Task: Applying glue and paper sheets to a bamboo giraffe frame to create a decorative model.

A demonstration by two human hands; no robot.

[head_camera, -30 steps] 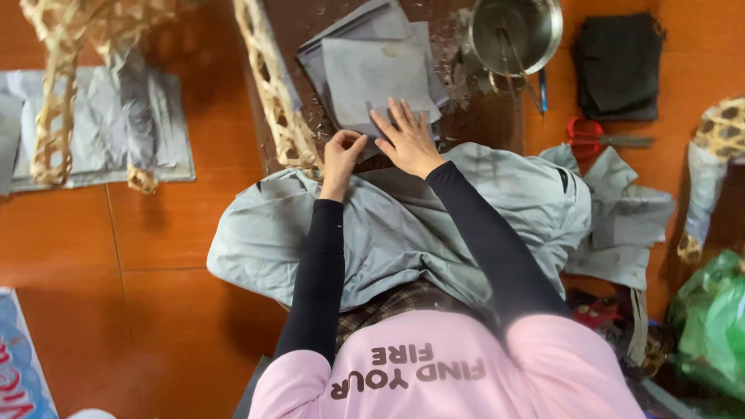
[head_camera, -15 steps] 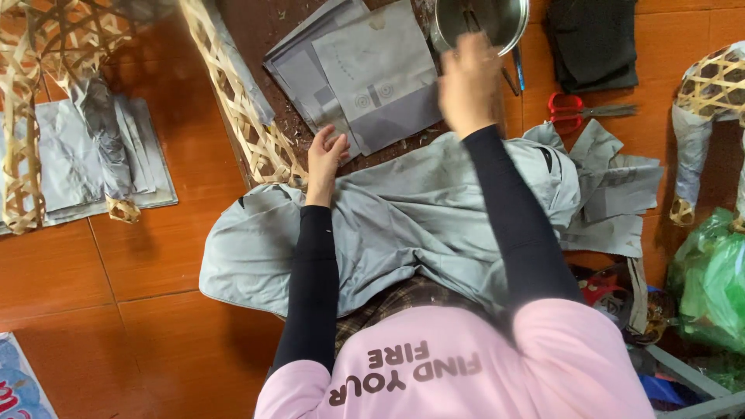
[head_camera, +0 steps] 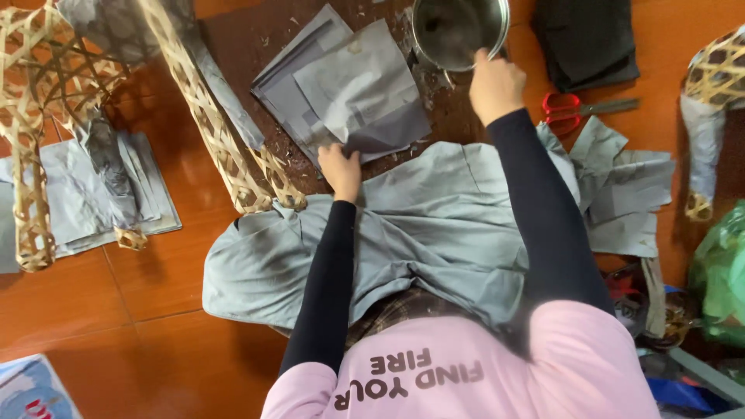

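Note:
A stack of grey paper sheets lies on a dark board in front of me. My left hand grips the near edge of the top sheet, fingers curled on it. My right hand is stretched out to the near rim of a round metal pot, fingers curled. Whether it holds anything is hidden by the back of the hand. A grey cloth is spread over my lap under both black-sleeved arms.
A woven bamboo frame stands left of the sheets, partly covered in grey paper. More grey sheets lie at the far left. Red-handled scissors, a black folded cloth, another bamboo piece and a green bag are on the right.
My right hand lifted off the paper stack and moved up and right to the metal pot's rim. My left hand stayed at the sheet's near edge.

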